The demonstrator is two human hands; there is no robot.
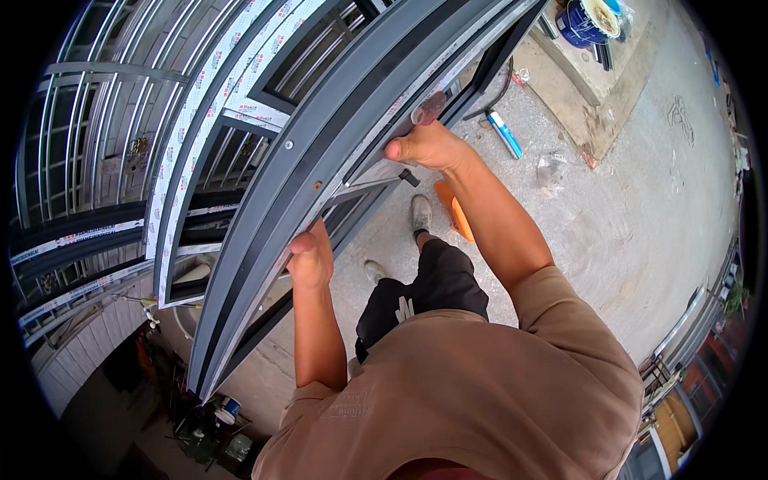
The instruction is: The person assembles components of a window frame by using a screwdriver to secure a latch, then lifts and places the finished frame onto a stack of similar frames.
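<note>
A large dark grey metal window frame [320, 148] stands tilted in front of me, running from lower left to upper right. My left hand [310, 260] is closed around its near edge, thumb on my side. Farther up the same edge, my right hand [428, 150] grips the frame too, its thumb pointing left. Most fingers of both hands are hidden behind the profile. Between the hands, a small black handle-like piece [409, 177] sticks out on the near side.
More frames with white printed film [188, 176] and metal bars [120, 76] stand at left. On the concrete floor lie a blue-and-white tube [505, 134] and an orange object [454, 212]. A dark blue bucket [586, 22] sits on a concrete slab [580, 68] at far right.
</note>
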